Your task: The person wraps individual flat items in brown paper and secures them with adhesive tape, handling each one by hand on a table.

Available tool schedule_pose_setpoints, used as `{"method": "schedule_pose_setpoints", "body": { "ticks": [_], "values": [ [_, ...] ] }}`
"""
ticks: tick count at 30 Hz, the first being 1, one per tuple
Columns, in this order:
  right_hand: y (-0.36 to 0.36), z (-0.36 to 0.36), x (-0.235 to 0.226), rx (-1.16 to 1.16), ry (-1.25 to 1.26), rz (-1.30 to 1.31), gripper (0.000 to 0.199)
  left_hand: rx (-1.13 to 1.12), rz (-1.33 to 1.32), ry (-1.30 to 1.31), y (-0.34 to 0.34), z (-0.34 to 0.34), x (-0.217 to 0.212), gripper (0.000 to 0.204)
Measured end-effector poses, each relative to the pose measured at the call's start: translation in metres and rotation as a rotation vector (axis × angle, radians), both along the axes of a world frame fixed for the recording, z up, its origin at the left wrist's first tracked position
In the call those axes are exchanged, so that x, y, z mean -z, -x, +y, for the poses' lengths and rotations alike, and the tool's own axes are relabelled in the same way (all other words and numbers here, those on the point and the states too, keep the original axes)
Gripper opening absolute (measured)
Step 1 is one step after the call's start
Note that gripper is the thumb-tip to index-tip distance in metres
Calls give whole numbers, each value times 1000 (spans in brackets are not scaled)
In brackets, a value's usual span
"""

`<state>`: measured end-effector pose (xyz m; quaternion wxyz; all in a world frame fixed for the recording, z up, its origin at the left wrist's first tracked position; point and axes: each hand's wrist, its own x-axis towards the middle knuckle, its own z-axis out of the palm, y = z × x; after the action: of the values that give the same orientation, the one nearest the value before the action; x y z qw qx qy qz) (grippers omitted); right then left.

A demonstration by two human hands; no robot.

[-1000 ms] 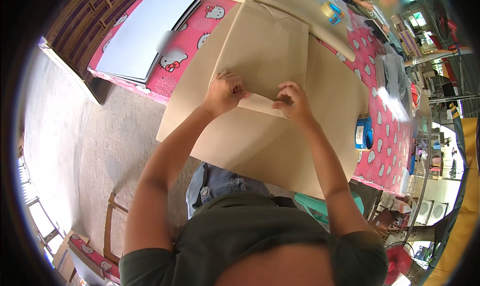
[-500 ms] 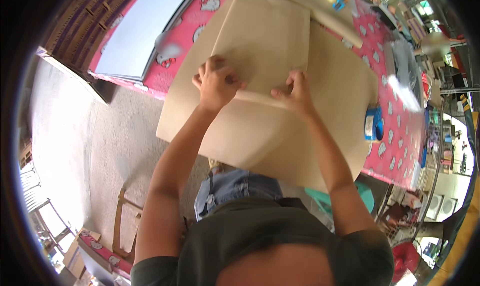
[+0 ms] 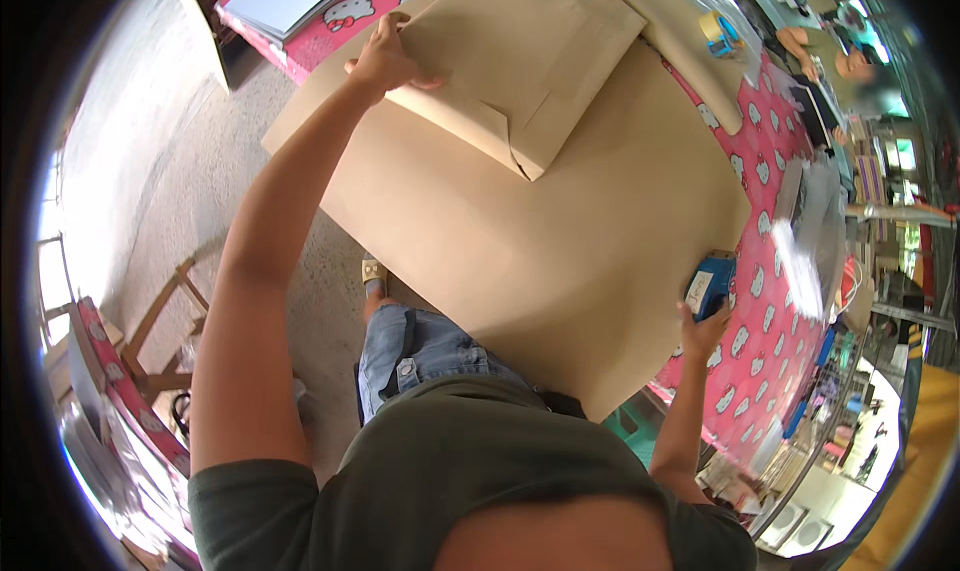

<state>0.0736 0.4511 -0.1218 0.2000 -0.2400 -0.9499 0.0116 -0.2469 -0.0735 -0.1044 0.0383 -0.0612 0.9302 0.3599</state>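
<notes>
Spread over the table in front of me is a large sheet of brown kraft paper (image 3: 560, 261). On its far part lies a flat packet wrapped in the same brown paper (image 3: 530, 61), its near edge folded up with a creased corner pointing toward me. My left hand (image 3: 385, 66) rests at the packet's left end by the fold, fingers apart. At the sheet's right edge my right hand (image 3: 706, 331) grips a blue tape dispenser (image 3: 712, 279) with a white label, thumb and fingers on its near end.
A pink patterned cloth (image 3: 745, 371) covers the table. Beyond the packet lie a brown paper roll (image 3: 700, 66) and a yellow-and-blue tape dispenser (image 3: 720, 33). White panels (image 3: 290, 1) sit far left, clear plastic (image 3: 815, 211) at right. Another person (image 3: 845, 71) is at the far right.
My right hand has left the packet's fold and reached right to the tape dispenser. My left hand stays by the fold. The view has turned, and the packet's near right corner now shows uncovered.
</notes>
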Motion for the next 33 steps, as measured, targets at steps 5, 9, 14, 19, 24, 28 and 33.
{"method": "schedule_pose_setpoints", "body": {
  "ticks": [5,9,14,19,24,28,33],
  "values": [
    [24,-24,-31,144,342,-389,81,-17,8,-112,5,-7,16,107],
    [50,-29,-58,-152,789,42,77,-52,-62,-105,-3,4,-5,105],
    [167,-161,-135,-876,1008,-173,83,-62,-117,-84,-7,5,-14,102],
    [233,-268,-157,-1206,943,-246,61,-64,-75,-79,-8,3,-11,94],
    [257,-288,-131,-1135,958,-446,59,-47,-62,-57,-10,5,-16,91],
    [254,-300,-134,-1039,917,-578,58,-46,-102,-73,-14,6,-13,95],
    [242,-266,-143,-1080,807,-632,57,-15,-127,-104,-17,0,-19,98]
  ]
}}
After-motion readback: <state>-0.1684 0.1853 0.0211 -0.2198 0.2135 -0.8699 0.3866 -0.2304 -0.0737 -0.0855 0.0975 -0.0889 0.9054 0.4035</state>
